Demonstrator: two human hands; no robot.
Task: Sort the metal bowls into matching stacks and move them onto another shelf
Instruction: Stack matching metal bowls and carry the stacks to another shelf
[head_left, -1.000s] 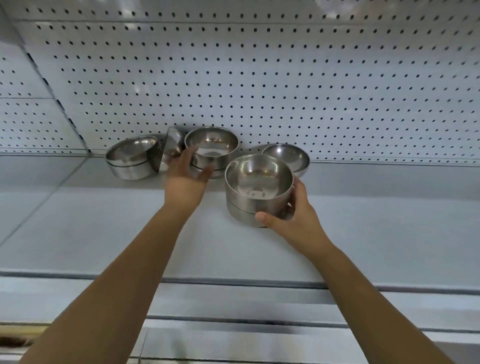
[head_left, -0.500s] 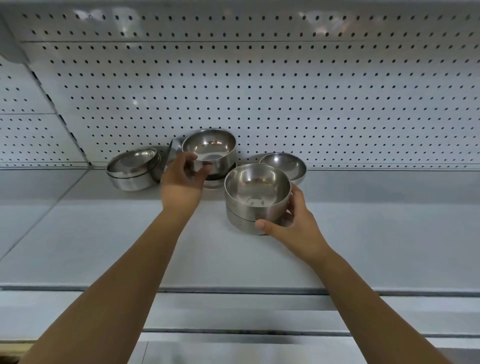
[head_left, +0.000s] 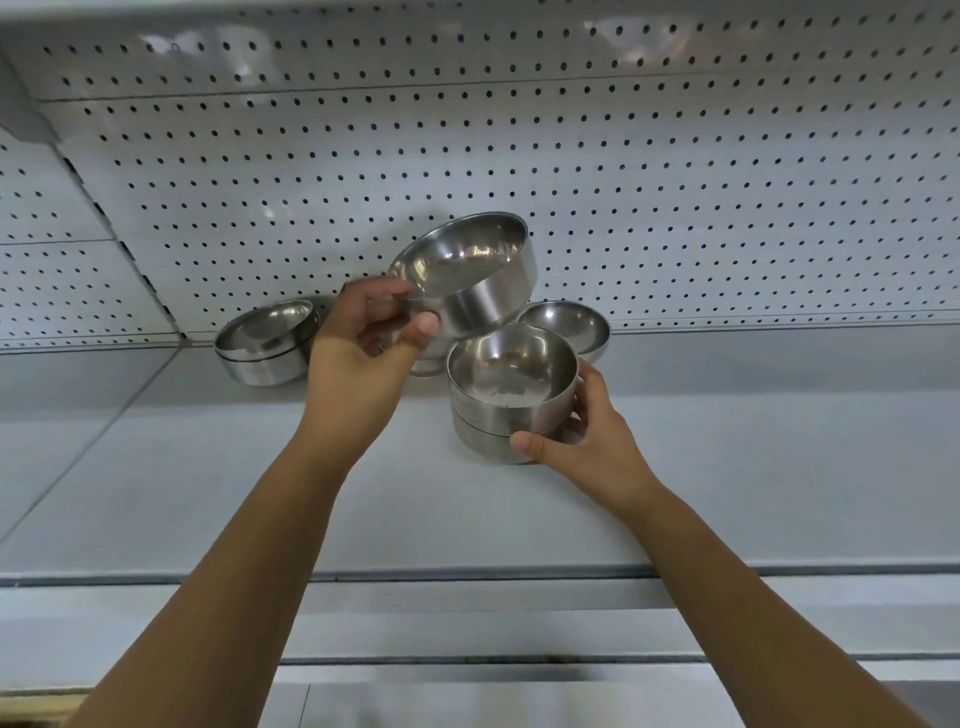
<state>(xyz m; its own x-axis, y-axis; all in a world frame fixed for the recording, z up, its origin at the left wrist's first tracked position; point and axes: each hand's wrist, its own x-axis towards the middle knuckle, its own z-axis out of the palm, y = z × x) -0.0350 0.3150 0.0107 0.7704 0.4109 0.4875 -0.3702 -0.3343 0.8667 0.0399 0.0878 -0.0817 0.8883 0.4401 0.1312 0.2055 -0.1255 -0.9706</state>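
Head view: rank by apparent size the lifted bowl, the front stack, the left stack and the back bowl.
Largest: lifted bowl and front stack, alike; both are nearer the camera.
Then: left stack.
Smallest: back bowl, partly hidden.

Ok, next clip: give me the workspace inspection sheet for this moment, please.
Surface: grey shelf, with the bowls grouped near its back.
Job's things: lifted bowl is held tilted off the shelf, up and left of the two-bowl stack in this view. Left stack and shallow bowl stand by the back wall.
Clutter: nothing seen.
Grippers: left hand pinches the lifted bowl's rim. Right hand grips the two-bowl stack.
Cables: nothing seen.
Surroundings: white pegboard behind the shelf.
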